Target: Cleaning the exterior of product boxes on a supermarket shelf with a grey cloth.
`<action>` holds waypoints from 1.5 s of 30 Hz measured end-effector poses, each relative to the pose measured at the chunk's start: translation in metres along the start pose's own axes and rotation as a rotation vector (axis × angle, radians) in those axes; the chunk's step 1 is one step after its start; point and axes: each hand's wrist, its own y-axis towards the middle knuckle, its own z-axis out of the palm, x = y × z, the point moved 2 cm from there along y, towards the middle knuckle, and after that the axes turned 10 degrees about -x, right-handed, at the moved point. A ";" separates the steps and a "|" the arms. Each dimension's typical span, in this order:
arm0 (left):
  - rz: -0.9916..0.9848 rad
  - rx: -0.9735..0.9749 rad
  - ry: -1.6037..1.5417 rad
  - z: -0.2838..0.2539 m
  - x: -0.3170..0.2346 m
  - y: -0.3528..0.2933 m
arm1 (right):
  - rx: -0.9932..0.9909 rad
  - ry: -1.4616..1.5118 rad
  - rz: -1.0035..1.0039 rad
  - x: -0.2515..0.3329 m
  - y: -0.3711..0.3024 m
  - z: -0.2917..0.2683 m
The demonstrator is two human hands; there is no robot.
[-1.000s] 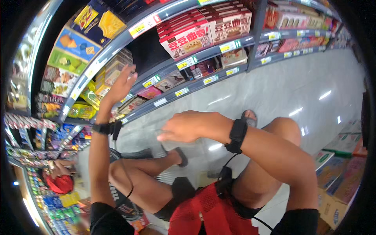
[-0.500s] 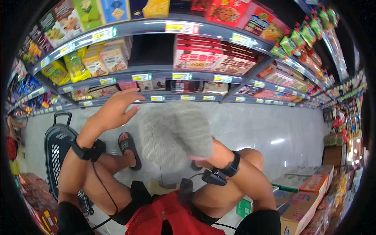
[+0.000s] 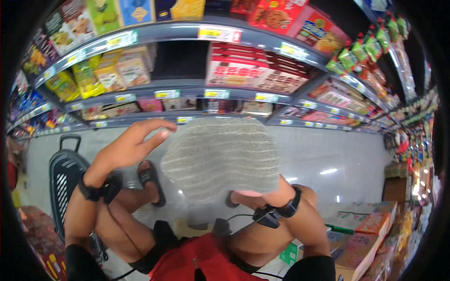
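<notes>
The right grip (image 3: 262,193) held up a grey cloth (image 3: 220,157) (firmly is best); beside it, the left grip (image 3: 129,145) stayed open.

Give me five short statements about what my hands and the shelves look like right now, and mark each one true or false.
1. The right hand holds up a grey ribbed cloth. True.
2. The left hand grips a yellow packet. False: it is open, fingers spread, holding nothing, close to the cloth's left edge.
3. A black shopping basket stands on the floor at the person's left. True.
4. Both wrists are bare. False: each wears a black band, as on the left wrist.
5. The red and white boxes lie on the floor. False: they sit on a shelf above the cloth.
</notes>
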 end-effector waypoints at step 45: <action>-1.686 -0.190 0.105 -0.105 0.345 -0.438 | 0.398 2.696 0.682 0.033 -0.082 0.031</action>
